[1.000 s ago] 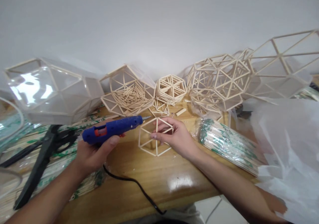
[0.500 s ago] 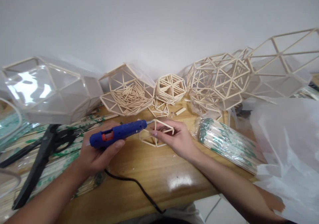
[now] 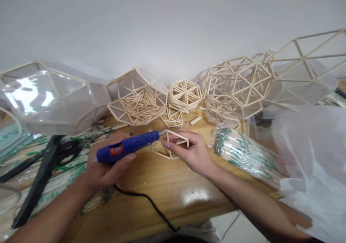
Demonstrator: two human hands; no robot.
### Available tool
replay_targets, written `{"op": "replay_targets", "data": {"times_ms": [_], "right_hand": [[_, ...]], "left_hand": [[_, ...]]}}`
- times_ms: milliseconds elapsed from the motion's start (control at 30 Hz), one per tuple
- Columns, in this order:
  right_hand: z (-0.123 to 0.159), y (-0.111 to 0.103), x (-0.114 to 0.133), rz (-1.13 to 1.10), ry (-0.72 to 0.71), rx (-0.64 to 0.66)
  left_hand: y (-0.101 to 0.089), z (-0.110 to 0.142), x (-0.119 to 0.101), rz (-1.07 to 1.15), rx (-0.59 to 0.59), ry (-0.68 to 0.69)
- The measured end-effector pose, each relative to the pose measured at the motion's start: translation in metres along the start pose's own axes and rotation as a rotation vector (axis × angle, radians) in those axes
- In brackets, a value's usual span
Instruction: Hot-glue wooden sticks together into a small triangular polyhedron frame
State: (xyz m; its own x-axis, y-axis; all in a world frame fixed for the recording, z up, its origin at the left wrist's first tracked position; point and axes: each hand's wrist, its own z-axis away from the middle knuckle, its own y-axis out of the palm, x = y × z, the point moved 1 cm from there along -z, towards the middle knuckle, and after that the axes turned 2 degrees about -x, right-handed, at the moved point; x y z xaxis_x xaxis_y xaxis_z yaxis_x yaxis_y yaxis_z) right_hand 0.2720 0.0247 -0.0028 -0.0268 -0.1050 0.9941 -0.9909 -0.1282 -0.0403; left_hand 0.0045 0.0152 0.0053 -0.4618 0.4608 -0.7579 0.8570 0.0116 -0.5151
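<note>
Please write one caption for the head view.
Left hand aims glue gun at frame in right hand.

head-worn view, facing forward and down, wall beyond

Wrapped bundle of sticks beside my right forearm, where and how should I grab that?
Probably best across its middle, from above: the wrapped bundle lies flat and long on the table, its top uncovered, while the white plastic crowds its right end.

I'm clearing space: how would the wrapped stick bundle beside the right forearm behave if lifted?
The stick bundle should feel stiff, being packed with parallel sticks. Its glossy plastic wrap may be slippery. Lying flat, it probably won't roll.
</note>
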Motion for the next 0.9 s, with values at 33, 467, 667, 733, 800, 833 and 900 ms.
{"op": "replay_targets", "data": {"times_ms": [33, 467, 667, 733, 800, 833, 900], "right_hand": [[0.0, 0.0, 0.0, -0.001, 0.002, 0.002], [0.0, -0.001, 0.0, -0.049, 0.093, 0.02], [0.001, 0.001, -0.001, -0.003, 0.034, -0.014], [0.001, 0.002, -0.002, -0.003, 0.029, -0.009], [0.001, 0.002, -0.002, -0.012, 0.027, 0.002], [0.001, 0.002, -0.002, -0.018, 0.027, 0.006], [0.0, 0.002, -0.002, -0.028, 0.028, 0.01]], "left_hand": [[0.0, -0.001, -0.001, 0.004, -0.004, 0.02], [-0.001, -0.007, -0.01, -0.146, 0.007, 0.254], [0.003, -0.005, -0.016, -0.251, -0.001, 0.386], [0.002, -0.004, -0.015, -0.263, 0.001, 0.389], [0.001, -0.003, -0.014, -0.251, -0.009, 0.376], [0.001, -0.003, -0.013, -0.242, -0.006, 0.372], [0.002, -0.003, -0.012, -0.21, 0.004, 0.365]]}}
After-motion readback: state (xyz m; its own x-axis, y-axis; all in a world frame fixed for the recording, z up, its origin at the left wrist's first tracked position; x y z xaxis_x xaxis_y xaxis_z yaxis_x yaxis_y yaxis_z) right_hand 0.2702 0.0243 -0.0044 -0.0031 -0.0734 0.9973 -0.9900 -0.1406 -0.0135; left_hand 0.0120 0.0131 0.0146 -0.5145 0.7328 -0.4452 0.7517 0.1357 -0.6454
